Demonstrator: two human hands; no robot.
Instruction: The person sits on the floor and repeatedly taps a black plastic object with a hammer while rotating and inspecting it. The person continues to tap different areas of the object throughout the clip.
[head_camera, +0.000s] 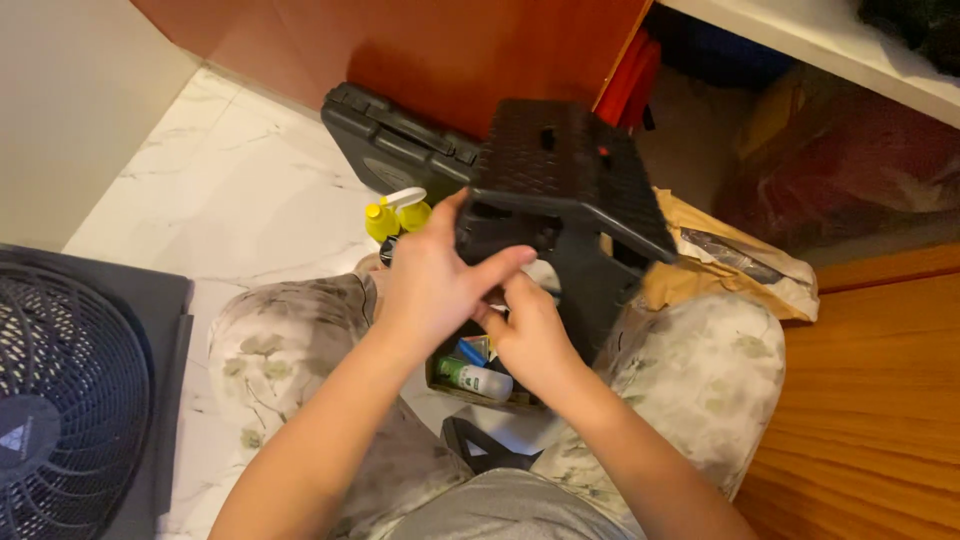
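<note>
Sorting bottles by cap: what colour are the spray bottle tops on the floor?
Yellow, on the spray bottles, in the head view.

The black plastic folding step stool (570, 180) has a studded top and hangs tilted above the person's knees. Its legs look partly folded, over the marble floor (240, 190) near the wooden cabinet door.

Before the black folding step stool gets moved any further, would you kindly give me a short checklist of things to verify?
1. Left hand grips the black folding step stool: ok.
2. Right hand holds it from underneath: ok, though the fingers are partly hidden.
3. Stool fully folded or locked: cannot tell.
4. Space beneath: not ok, a small box of bottles sits right under the hands.
5. Yellow-capped bottles stand close to the stool: not ok.
6. Black case leaning on the wooden door stays apart: ok.
</note>
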